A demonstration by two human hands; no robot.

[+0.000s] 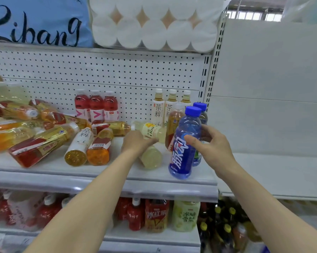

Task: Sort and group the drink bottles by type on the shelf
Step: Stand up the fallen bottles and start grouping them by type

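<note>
My right hand [211, 144] grips a blue sports-drink bottle [186, 145] that stands upright near the shelf's [103, 177] front right. A second blue-capped bottle [202, 114] stands just behind it. My left hand [136, 141] grips a pale yellow bottle [151, 157] lying on its side, its base toward me. Another pale yellow bottle [150, 130] lies behind it. Three pink bottles [96, 106] and three white-label tea bottles [169, 106] stand upright at the back. Several orange and red-gold tea bottles [42, 141] lie jumbled on the left.
A white pegboard [103, 73] backs the shelf. Tissue rolls [154, 24] and a blue pack [37, 21] sit on the shelf above. The lower shelf holds red, amber and green bottles [155, 215]. To the right is a bare white shelf unit [274, 170].
</note>
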